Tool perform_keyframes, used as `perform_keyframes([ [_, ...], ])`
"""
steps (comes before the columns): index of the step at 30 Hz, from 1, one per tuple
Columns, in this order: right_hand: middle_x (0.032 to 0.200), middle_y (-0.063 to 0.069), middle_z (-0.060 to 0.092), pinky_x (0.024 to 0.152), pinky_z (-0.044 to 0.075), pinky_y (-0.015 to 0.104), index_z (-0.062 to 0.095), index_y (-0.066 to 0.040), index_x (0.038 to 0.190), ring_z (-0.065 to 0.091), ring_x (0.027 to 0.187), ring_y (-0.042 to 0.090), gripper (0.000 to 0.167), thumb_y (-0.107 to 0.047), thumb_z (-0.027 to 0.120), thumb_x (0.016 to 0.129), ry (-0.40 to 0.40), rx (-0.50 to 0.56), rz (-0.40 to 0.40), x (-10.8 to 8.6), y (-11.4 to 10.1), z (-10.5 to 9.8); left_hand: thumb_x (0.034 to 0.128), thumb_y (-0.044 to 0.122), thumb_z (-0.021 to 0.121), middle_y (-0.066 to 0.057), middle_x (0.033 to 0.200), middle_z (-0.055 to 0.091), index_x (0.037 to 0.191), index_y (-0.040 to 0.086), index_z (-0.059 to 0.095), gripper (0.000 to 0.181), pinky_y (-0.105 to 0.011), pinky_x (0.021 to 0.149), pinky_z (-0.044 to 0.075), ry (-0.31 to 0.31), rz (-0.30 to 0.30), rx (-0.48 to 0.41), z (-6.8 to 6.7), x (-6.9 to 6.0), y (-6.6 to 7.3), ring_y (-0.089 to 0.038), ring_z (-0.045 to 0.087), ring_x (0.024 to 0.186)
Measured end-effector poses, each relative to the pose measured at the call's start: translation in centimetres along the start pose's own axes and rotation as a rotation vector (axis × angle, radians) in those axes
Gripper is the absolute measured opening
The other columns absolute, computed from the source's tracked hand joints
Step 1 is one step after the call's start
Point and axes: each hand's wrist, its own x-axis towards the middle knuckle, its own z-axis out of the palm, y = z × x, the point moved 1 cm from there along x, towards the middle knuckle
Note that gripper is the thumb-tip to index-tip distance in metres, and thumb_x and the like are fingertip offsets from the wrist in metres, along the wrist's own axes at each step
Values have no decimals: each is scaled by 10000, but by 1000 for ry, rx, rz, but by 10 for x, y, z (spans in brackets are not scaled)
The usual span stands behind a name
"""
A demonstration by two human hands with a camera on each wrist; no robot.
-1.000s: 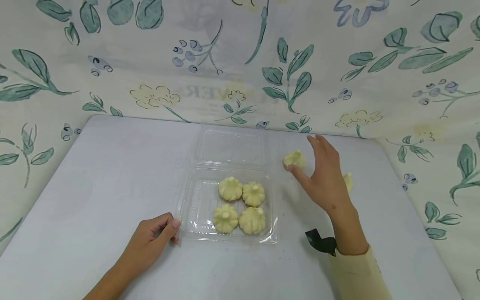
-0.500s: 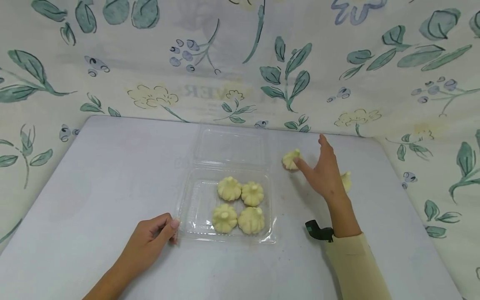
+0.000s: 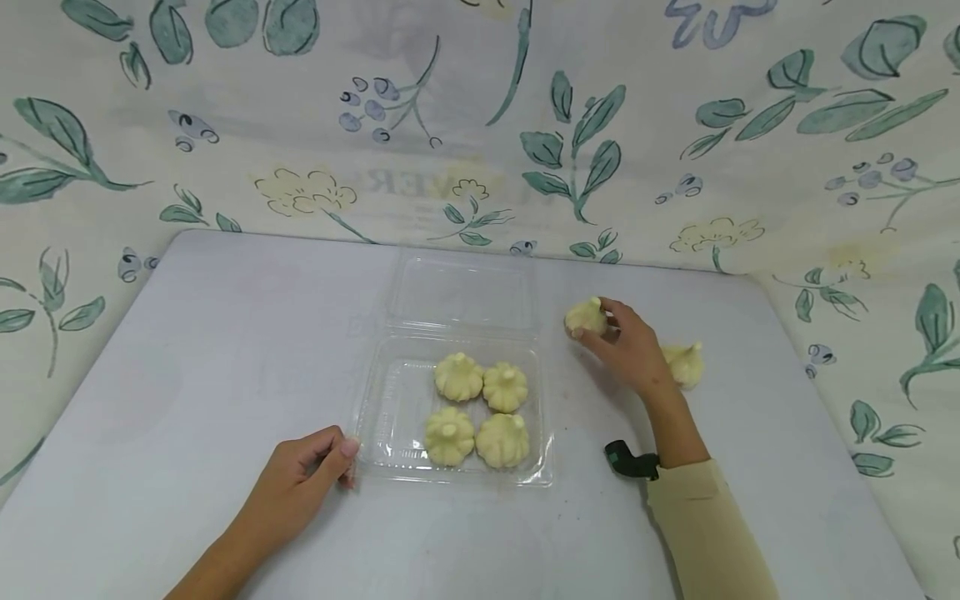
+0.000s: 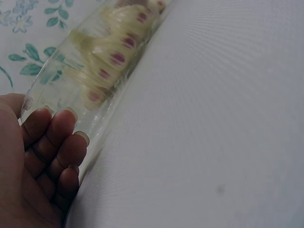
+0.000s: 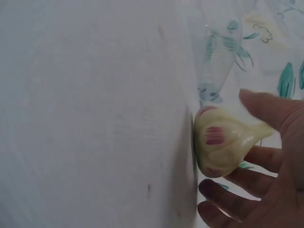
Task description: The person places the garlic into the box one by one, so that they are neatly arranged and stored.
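My left hand pinches the left front corner of a clear plastic clamshell box; in the left wrist view its fingers curl at the rim. Several pale yellow garlic bulbs sit in the right part of the box. Beyond its right side, my right hand has its thumb and fingers curved round another garlic bulb. In the right wrist view that garlic bulb, marked with pink patches, stands on the table. A further bulb lies behind the right wrist, partly hidden.
The box's clear lid lies folded back toward the far edge of the white table. A flowered cloth hangs behind the table. A black strap-like piece sticks out from the right wrist.
My right hand, first spread wide above the bulb, has come down and its fingers have drawn in round it. The left hand and the box stay in place.
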Motion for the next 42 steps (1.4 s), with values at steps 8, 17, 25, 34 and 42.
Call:
perform_keyframes([
  [8, 1457, 260, 553, 1088, 441, 557, 447, 2, 1531, 540, 1327, 414, 657, -289, 715, 1007, 24, -49, -22, -3, -3, 4, 1076, 66, 573, 88, 701, 616, 764, 227, 543, 353, -277, 627, 472, -1, 8, -25, 0, 1, 1, -140, 579, 655],
  [17, 1451, 281, 545, 1076, 436, 584, 418, 40, 1532, 532, 1315, 426, 680, -264, 709, 998, 17, -119, -20, -3, -4, 6, 1072, 60, 579, 86, 698, 616, 766, 229, 553, 350, -277, 624, 455, 5, 13, -30, 0, 0, 2, -143, 566, 655],
  [25, 1412, 296, 553, 1066, 439, 567, 421, 70, 1513, 542, 1289, 423, 662, -209, 714, 989, 25, -121, -60, -5, -3, 5, 1079, 78, 572, 91, 697, 622, 768, 239, 557, 350, -279, 640, 457, -3, -7, -19, 1, -1, 0, -143, 566, 660],
  [34, 1392, 285, 558, 1005, 513, 542, 395, 69, 1521, 587, 1227, 416, 698, -254, 711, 988, 32, -69, -44, -9, -16, 2, 1081, 82, 570, 93, 696, 619, 775, 244, 564, 346, -282, 631, 455, -3, -2, -17, 0, -1, -1, -144, 562, 655],
  [42, 1370, 252, 575, 979, 544, 509, 419, 54, 1509, 594, 1222, 383, 680, -246, 734, 987, 49, -55, -74, -17, -32, -1, 1080, 79, 570, 91, 697, 620, 777, 247, 568, 346, -282, 615, 448, 0, 5, -19, 0, 0, 0, -145, 550, 643],
])
